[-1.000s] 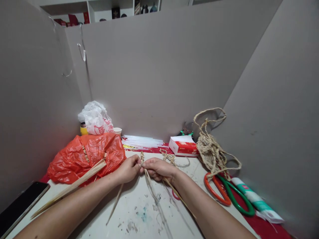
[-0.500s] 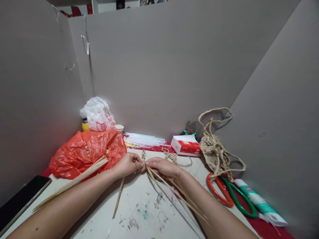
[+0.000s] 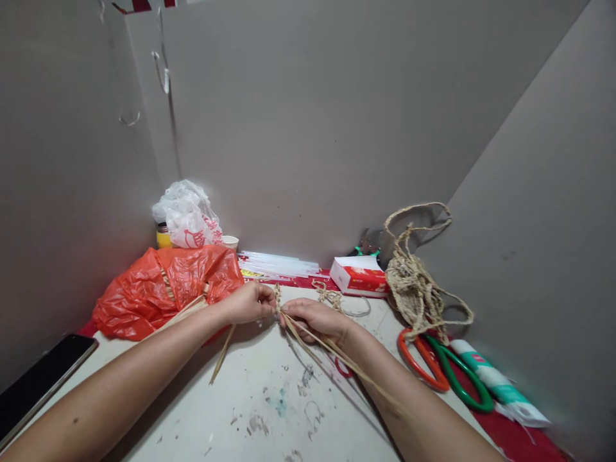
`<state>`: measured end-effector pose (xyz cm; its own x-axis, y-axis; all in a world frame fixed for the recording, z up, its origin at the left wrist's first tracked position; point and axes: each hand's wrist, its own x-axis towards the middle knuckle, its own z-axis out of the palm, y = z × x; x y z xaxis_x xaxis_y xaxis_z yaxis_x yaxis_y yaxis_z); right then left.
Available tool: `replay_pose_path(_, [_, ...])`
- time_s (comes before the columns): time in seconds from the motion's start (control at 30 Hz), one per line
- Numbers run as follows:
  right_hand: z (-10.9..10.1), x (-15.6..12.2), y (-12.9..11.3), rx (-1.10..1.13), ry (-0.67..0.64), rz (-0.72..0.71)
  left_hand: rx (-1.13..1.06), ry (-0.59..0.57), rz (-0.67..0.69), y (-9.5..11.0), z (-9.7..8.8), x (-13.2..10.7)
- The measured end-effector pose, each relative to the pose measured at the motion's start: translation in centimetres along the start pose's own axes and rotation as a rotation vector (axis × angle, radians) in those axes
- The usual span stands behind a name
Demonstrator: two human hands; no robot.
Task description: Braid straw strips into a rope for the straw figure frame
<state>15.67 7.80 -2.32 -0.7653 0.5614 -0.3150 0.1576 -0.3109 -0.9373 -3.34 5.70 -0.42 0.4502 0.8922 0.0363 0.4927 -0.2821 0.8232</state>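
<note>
A short braid of straw (image 3: 278,294) stands out between my hands, its far end pointing at the wall. My left hand (image 3: 251,303) is closed at the braid's near end, and one loose straw strip (image 3: 224,356) hangs down from under it. My right hand (image 3: 312,319) pinches the strands beside it, fingers curled. Several long straw strands (image 3: 332,351) trail from the right hand along my right forearm. The exact fingertip grip is partly hidden. Beyond my left forearm, a bundle of flat straw strips (image 3: 185,311) lies against a red plastic bag (image 3: 129,301).
On the right are a heap of braided cord (image 3: 414,289), orange-and-green-handled scissors (image 3: 464,375), a teal-white packet (image 3: 503,385) and a red-white box (image 3: 360,277). Clear plastic sticks (image 3: 279,264) lie at the back. A phone (image 3: 45,378) rests at left. Grey panels (image 3: 298,128) enclose the table.
My left hand has risen slightly and tilted, and its hanging strip has swung left. The right hand stays close to the same spot on the braid. The whole view has shifted a little.
</note>
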Motion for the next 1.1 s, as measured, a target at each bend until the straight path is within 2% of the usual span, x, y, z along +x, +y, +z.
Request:
replay_pose_path(0.13, [0.0, 0.1, 0.2, 0.008, -0.022, 0.019, 0.192, 0.017, 0.06, 0.5, -0.1, 0.0])
replay_pose_path(0.27, [0.7, 0.2, -0.1, -0.128, 0.076, 0.019, 0.278, 0.022, 0.044, 0.5, -0.1, -0.1])
replay_pose_path(0.43, [1.3, 0.4, -0.2, -0.23, 0.169, -0.002, 0.172, -0.001, -0.007, 0.3, -0.1, -0.1])
replay_pose_path(0.53, [1.2, 0.4, -0.2, -0.158, 0.12, 0.009, 0.087, -0.011, -0.031, 0.4, -0.2, -0.1])
replay_pose_path(0.67, [1.4, 0.4, -0.2, -0.097, 0.054, 0.02, 0.096, -0.028, -0.056, 0.6, -0.6, -0.2])
replay_pose_path(0.83, [2.3, 0.8, -0.3, -0.197, 0.241, 0.027, 0.109, -0.073, -0.049, 0.7, -0.7, -0.2])
replay_pose_path(0.93, [2.8, 1.0, -0.2, -0.223, 0.326, 0.034, 0.105, -0.081, -0.109, 1.0, -0.7, -0.2])
replay_pose_path(1.1, [3.6, 1.2, -0.2, -0.095, 0.337, 0.037, 0.157, -0.06, -0.215, 2.0, -0.5, -0.6])
